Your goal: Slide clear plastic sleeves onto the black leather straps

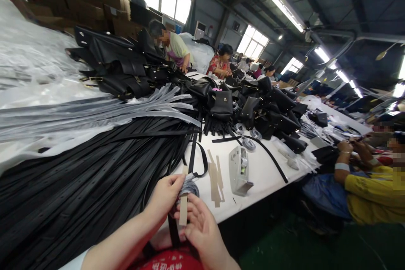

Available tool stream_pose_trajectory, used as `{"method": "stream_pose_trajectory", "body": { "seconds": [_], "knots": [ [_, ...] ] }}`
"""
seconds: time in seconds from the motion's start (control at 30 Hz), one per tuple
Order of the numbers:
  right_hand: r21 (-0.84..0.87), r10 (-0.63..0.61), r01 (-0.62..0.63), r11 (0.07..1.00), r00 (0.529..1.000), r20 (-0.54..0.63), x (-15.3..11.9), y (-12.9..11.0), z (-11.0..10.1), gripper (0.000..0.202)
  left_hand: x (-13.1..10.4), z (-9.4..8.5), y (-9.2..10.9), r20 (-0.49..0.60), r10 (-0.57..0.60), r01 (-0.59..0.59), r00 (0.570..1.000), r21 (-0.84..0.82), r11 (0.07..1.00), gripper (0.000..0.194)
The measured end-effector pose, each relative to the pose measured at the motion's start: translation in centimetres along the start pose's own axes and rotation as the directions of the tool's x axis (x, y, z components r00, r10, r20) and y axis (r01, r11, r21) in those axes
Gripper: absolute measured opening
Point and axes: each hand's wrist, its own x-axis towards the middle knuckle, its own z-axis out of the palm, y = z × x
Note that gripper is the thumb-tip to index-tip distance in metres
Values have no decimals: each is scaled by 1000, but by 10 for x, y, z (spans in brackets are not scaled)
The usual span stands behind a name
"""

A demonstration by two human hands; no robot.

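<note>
Low at the front, my left hand (165,193) pinches a coiled strap wrapped in grey plastic film (191,186). A tan paper strip (183,211) passes around the coil, its upper end poking out by my left fingertips. My right hand (201,224) is curled below the coil, its fingers around the hanging lower part of the strip. More tan strips (215,181) lie on the white table (202,142) to the right. A grey tape dispenser (239,172) stands beyond them. Loops of black strap (200,158) lie just past my hands.
A large pile of black straps (79,185) covers the left side, with plastic-sleeved straps (126,107) above it. Black bags (221,104) are heaped at the back, with several wrapped coils (248,143) in front. A co-worker in yellow (373,194) sits at the right; others work farther back.
</note>
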Motion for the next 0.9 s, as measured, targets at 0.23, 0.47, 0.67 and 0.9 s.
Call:
{"method": "stream_pose_trajectory", "body": {
  "seconds": [0.23,0.47,0.67,0.9],
  "knots": [
    [-693,-390,331,641,917,78,6,-11,-9,44,4,-1,-1,37,51,-51,998,-12,999,50],
    [-873,-550,417,251,804,226,20,-37,-23,14,-11,5,-12,259,86,-126,962,143,982,43],
    [-703,-327,221,675,945,-17,27,-30,-35,6,-31,-2,-8,406,174,-280,897,218,935,26],
    [-292,245,-268,918,963,-114,19,-7,-56,39,-45,-4,-36,485,88,-177,870,141,974,40]
  ]
}}
